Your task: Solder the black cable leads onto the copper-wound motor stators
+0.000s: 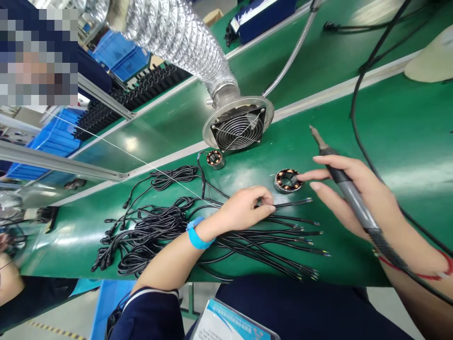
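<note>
My right hand (pixel 368 203) is closed around a soldering iron (pixel 348 191), whose tip points up and away. One finger of that hand reaches to the rim of a stator (pixel 278 183), a ring with copper windings. My left hand (pixel 244 208), with a blue wristband (pixel 198 234), has its fingers curled in a pinch. Into it runs a thin pale solder wire (pixel 141 162) from the upper left. Beneath this hand lie black cables (pixel 262 240), their stripped ends pointing right. Farther back sits a second stator (pixel 215 160) with a cable attached.
A fume extractor fan (pixel 239 130) on a foil duct (pixel 184 45) hangs over the back of the green bench (pixel 417 137). Coiled cables (pixel 152 226) are piled at left. The iron's black cord (pixel 356 113) crosses the right side. Another person's arm (pixel 10 278) shows at far left.
</note>
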A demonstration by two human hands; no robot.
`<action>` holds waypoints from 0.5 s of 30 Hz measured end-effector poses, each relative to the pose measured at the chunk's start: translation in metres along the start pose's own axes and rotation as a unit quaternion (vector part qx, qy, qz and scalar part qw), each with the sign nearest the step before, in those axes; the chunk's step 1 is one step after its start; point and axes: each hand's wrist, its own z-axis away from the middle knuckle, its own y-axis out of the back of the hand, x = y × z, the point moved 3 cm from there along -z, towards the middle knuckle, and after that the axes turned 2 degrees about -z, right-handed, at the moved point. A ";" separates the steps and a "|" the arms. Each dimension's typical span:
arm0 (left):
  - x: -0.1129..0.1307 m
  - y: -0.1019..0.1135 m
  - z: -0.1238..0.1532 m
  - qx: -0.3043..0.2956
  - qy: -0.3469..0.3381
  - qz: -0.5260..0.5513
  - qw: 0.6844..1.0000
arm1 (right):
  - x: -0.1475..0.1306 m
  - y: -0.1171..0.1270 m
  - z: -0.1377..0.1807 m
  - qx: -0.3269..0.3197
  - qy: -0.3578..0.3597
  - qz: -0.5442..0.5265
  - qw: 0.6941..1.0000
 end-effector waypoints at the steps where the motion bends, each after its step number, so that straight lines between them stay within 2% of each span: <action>1: 0.000 0.004 0.002 0.008 0.012 0.042 0.999 | -0.005 0.000 0.001 0.006 -0.023 -0.044 0.999; 4: -0.002 0.013 0.006 0.016 0.038 0.121 0.992 | -0.017 -0.006 0.005 0.003 -0.072 -0.179 0.981; 6: -0.001 0.015 0.007 0.018 0.032 0.143 0.989 | -0.023 -0.011 0.006 0.009 -0.084 -0.221 0.972; 12: -0.004 0.008 0.003 0.006 0.053 0.176 0.983 | -0.027 -0.015 0.003 0.028 -0.087 -0.215 0.972; 15: -0.006 0.005 0.001 0.011 0.051 0.199 0.979 | -0.024 -0.016 0.004 0.027 -0.110 -0.213 0.971</action>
